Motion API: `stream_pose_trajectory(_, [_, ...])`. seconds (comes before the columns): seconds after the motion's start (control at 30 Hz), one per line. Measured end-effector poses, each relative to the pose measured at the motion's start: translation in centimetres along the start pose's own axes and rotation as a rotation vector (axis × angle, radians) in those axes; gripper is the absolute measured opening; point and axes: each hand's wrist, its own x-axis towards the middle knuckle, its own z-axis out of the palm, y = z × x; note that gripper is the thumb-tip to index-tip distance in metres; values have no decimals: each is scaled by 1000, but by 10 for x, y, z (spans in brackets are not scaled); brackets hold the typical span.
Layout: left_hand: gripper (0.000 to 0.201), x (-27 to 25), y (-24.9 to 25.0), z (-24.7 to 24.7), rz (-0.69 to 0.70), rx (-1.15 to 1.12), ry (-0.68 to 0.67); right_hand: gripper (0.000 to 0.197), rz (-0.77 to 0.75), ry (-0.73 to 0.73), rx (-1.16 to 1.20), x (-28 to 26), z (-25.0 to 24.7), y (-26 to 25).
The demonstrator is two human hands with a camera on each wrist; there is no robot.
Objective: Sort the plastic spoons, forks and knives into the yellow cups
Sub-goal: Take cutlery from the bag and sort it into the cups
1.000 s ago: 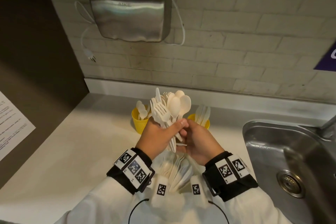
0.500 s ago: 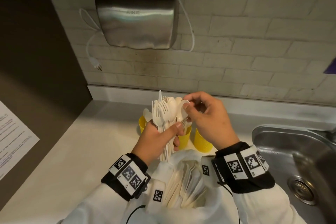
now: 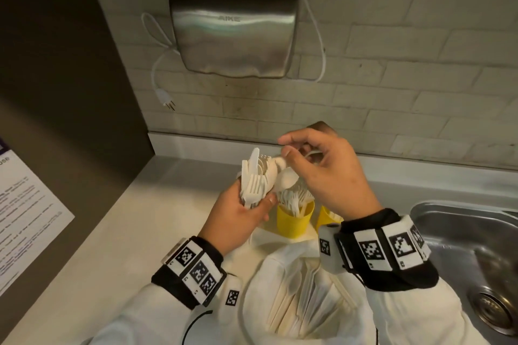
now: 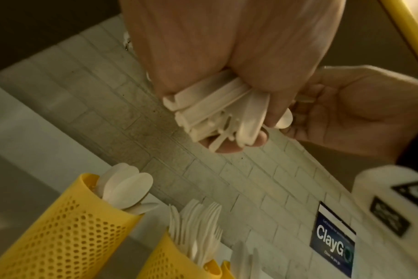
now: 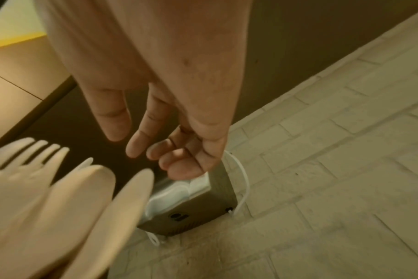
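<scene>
My left hand grips mixed cutlery bundle, handles down, heads up, above yellow cups on surface. My right hand, nearer bundle's top, pinches spoon at bundle's right edge; spoon bowl tilts down-left. Fork cup directly below; spoon cup further left.

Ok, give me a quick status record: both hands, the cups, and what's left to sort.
left hand: grips a mixed bundle of forks, spoons and a knife
right hand: just above the bundle, fingers curled; whether it holds a piece is unclear
cups: spoons cup, forks cup, third cup partly hidden
unsorted: more cutlery in the white bag
</scene>
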Motion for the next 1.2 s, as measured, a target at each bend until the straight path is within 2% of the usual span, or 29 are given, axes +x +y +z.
stream_pose_trajectory(0.13, [18,5,-3,-2,39,37,20,14,-90,-123,-250,10,4,-8])
stream_pose_trajectory(0.2, [25,7,-4,-3,64,90,39,8,-95,-161,-290,11,8,-9])
stream_pose_trajectory(0.37, [36,8,-13,-10,118,236,84,2,-42,-126,-197,10,18,-9])
stream_pose_trajectory(0.5, [38,7,-13,-16,126,425,59,4,-46,-142,-196,8,24,-10])
stream_pose_trajectory(0.7, [43,11,-12,-18,119,417,57,4,-25,-76,-146,7,29,-7])
stream_pose_trajectory(0.8, [43,11,-13,-18,114,407,68,4,-35,-93,-224,8,32,-3])
stream_pose_trajectory(0.87, [41,10,-14,-17,126,402,75,4,-23,-38,-222,11,32,0])
stream_pose_trajectory(0.97, [38,10,-16,-15,120,408,70,8,48,74,-96,14,31,1])
stream_pose_trajectory(1.1, [34,12,-16,-14,77,430,53,14,57,-76,-144,12,33,0])
stream_pose_trajectory(1.2, [38,13,-15,-13,88,455,35,17,37,-55,-126,11,34,4])
